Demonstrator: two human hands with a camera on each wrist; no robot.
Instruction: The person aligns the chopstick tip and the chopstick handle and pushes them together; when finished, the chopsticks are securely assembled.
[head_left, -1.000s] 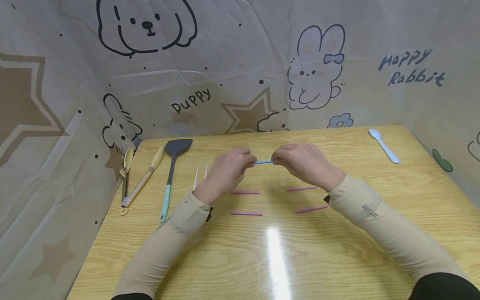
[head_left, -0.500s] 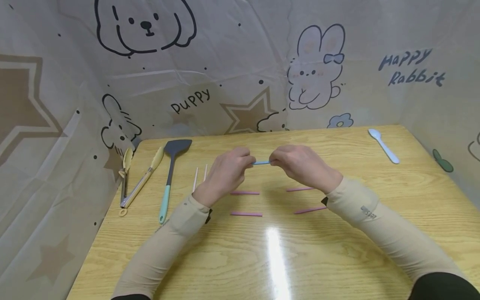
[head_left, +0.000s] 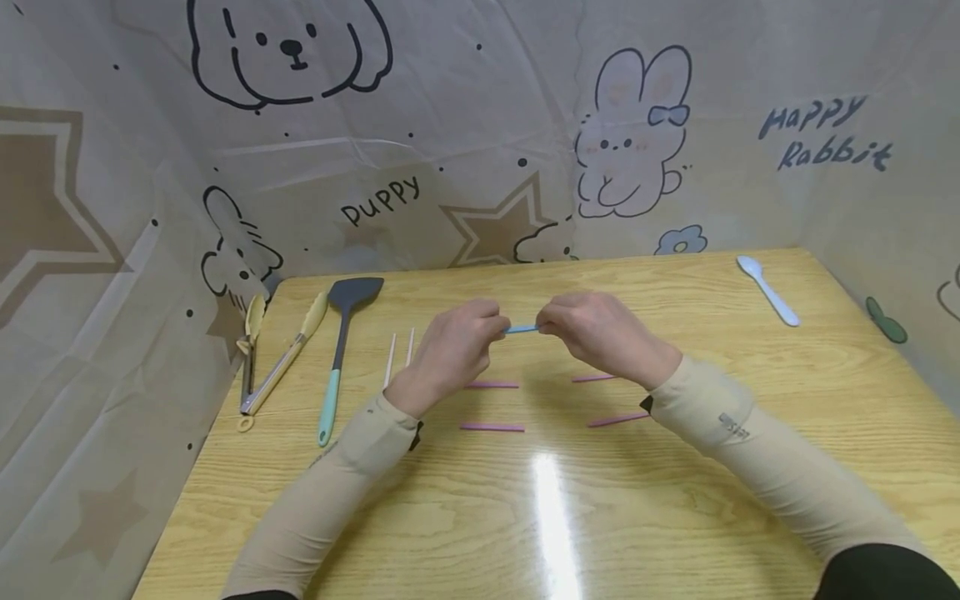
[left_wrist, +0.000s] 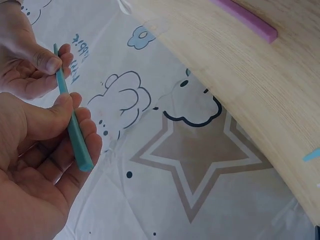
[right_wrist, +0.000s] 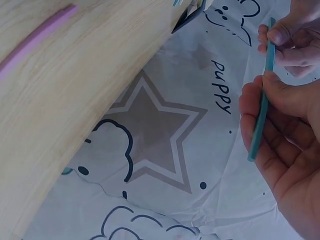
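A slim blue-teal stick (head_left: pixel 522 329) is held level above the table, one end in each hand. My left hand (head_left: pixel 455 346) pinches its left part between thumb and fingers. My right hand (head_left: pixel 603 333) grips the right part the same way, so only a short middle piece shows from the head. In the left wrist view the stick (left_wrist: pixel 79 142) has a flat-cut, angular end lying across the fingers. It looks slightly curved in the right wrist view. Beneath the hands, two pink sticks (head_left: pixel 492 427) lie at left and two more pink sticks (head_left: pixel 618 419) at right, partly covered by the right arm.
Two white sticks (head_left: pixel 390 360) lie behind the left wrist. Further left are a spatula (head_left: pixel 342 342) with a mint handle and metal tongs (head_left: pixel 281 371) with yellowish tips. A pale blue spoon (head_left: pixel 768 292) rests at the back right. Printed cloth (head_left: pixel 465 125) hangs behind the table.
Both hands have shifted slightly down in the head view. The right hand has edged left toward the other, and the visible piece of stick between them is a little shorter.
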